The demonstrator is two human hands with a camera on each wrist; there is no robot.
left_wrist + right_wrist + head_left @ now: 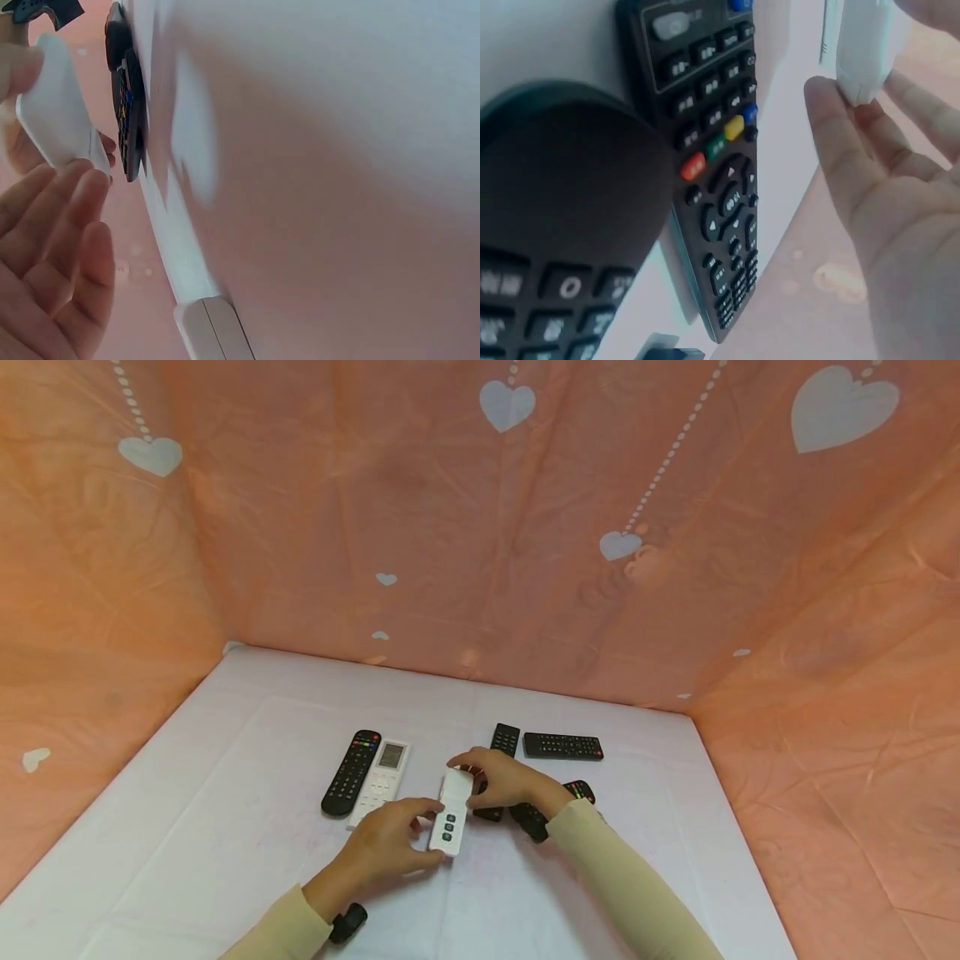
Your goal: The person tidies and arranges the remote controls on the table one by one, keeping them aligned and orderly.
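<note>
A small white remote control [452, 812] with three dark buttons is held above the white table between both hands. My left hand [387, 839] holds its near end, thumb at the bottom corner and fingers along the left side. At the far end my right hand [504, 778] grips it, with the thumb on the right edge. In the left wrist view the remote's plain white side [60, 105] shows beside the left fingers. The right wrist view shows the right hand [900, 187] below the remote's end [866, 52], which is partly cut off.
Left of the hands lie a black remote [351, 773] and a white remote with a display [381, 779]. Several black remotes lie on the right, including a sideways one [563, 746], an upright one [505, 739] and one partly under the right wrist [529, 821]. Orange cloth walls [450, 527] enclose the table.
</note>
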